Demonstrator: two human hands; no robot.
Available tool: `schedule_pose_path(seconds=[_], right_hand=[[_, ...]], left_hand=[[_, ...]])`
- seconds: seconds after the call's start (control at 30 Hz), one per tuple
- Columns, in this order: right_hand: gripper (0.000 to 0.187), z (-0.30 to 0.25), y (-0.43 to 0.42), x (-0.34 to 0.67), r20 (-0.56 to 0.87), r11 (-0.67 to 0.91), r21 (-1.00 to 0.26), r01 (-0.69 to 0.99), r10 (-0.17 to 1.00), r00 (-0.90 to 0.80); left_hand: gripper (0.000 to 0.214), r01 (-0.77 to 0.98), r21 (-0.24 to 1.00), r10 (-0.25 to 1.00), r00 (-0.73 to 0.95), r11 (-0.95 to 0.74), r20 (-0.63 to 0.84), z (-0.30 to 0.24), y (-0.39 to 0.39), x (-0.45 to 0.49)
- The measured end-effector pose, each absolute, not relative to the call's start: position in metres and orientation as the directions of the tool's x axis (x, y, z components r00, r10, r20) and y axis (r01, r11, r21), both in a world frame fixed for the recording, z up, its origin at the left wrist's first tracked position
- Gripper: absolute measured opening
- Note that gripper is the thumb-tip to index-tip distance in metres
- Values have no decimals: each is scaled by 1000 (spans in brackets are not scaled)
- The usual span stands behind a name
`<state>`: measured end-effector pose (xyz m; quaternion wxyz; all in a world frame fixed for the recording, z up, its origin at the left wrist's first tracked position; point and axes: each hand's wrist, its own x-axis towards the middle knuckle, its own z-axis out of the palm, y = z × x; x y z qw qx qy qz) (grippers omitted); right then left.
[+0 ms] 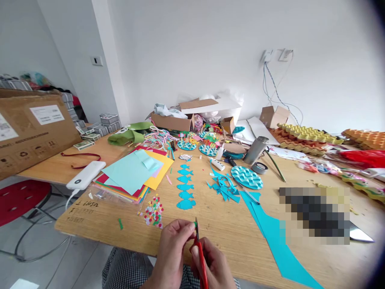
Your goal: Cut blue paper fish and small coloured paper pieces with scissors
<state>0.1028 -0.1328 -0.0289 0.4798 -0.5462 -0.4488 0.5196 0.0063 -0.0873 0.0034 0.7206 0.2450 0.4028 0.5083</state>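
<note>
My left hand (177, 237) is closed at the table's front edge, pinching a small green scrap of paper (195, 224) between thumb and fingertips. Red-handled scissors (202, 263) are gripped in my right hand (215, 261), their dark blades pointing away from me and right at the green scrap; whether they are cutting into it I cannot tell. Ahead of my hands, several blue paper fish (185, 187) lie in a column. Small coloured paper dots (154, 210) are heaped to the left, and blue paper offcuts (224, 188) lie to the right.
Coloured paper sheets (129, 172) are stacked at left near a white power bank (86, 175). At right lie a long blue paper strip (279, 245) and a partly blurred knife (361, 233). A metal flask (256, 150), wavy blue disc (246, 177) and egg trays (309, 134) stand farther back.
</note>
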Motion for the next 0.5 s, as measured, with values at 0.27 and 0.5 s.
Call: schedule_pose_path(seconds=[0.27,0.5], right_hand=[[54,-30,-133,103,-134,-135,-990,34,990,40],[53,-35,-133,104,-129,-129,-990,60,992,0]], left_hand=[[19,-478,809,939,137,342,-316,2,-85,7],[19,-443,833,942,110,332,-318,0,-86,6]])
